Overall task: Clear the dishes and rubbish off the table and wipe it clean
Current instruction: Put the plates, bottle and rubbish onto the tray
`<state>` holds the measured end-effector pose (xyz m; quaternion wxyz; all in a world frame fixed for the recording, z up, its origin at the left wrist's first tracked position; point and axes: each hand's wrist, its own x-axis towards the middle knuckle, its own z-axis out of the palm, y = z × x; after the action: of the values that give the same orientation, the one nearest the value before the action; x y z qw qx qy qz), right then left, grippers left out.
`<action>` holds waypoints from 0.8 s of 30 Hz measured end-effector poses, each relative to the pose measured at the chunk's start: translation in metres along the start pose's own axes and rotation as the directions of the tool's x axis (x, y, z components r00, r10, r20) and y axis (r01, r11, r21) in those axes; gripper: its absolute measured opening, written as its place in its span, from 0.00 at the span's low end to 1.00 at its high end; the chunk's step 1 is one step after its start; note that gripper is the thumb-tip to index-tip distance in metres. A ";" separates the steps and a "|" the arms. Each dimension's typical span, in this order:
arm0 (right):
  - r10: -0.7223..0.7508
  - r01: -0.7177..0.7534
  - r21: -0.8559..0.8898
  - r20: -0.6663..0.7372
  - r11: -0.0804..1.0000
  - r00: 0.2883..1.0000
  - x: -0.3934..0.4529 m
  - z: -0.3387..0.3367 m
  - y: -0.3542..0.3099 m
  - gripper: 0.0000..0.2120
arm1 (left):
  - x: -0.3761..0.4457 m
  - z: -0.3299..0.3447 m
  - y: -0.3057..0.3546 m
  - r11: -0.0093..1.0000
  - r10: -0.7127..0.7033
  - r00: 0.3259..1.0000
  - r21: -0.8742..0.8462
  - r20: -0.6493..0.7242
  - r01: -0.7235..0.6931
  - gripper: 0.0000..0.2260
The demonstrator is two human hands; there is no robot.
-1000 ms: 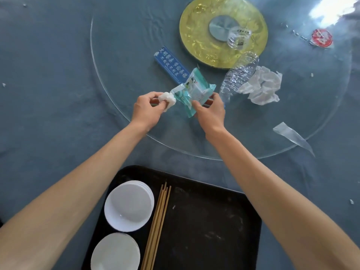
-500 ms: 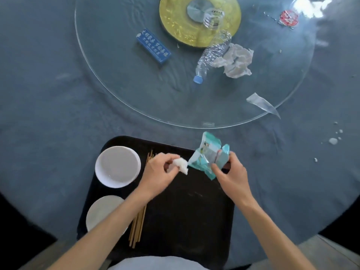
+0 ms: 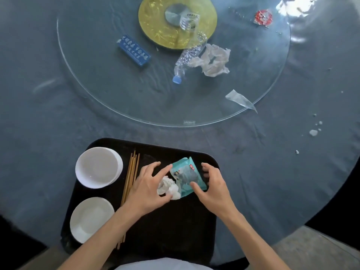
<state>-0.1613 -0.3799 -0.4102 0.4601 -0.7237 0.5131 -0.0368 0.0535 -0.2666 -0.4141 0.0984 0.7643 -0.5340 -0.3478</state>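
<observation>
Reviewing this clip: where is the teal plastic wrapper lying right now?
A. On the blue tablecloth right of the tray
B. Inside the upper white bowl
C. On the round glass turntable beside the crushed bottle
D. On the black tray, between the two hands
D: the teal plastic wrapper lies on the black tray between the left hand and the right hand, next to a crumpled white tissue.

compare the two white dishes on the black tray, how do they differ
The far bowl is deeper, with a visible inner wall and what looks like more bowls stacked under it; the near plate is shallower and flatter. The far bowl lies wholly in view, while the person's left forearm crosses the near plate's edge. Both are round, white, look empty, and sit left of the chopsticks on the tray.
</observation>
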 end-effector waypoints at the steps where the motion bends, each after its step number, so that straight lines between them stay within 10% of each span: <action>1: -0.024 0.024 -0.010 -0.026 1.000 0.999 0.003 -0.007 -0.001 0.32 | 0.004 -0.009 0.005 0.999 0.026 1.000 0.019 0.006 -0.026 0.42; 15: -0.117 -0.018 -0.307 -0.414 0.952 0.903 0.183 -0.129 -0.009 0.35 | 0.230 -0.128 0.075 0.987 0.122 0.944 0.142 -0.307 -0.081 0.30; 24: -0.134 0.014 -0.243 -0.484 0.970 0.864 0.269 -0.122 0.016 0.24 | 0.352 -0.111 0.124 0.926 0.292 0.940 0.299 -0.178 -0.231 0.30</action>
<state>-0.1099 -0.6662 -0.4642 0.2232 -0.7577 0.5864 -0.1796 0.0973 -0.6531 -0.4176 0.0959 0.7257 -0.6602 -0.1680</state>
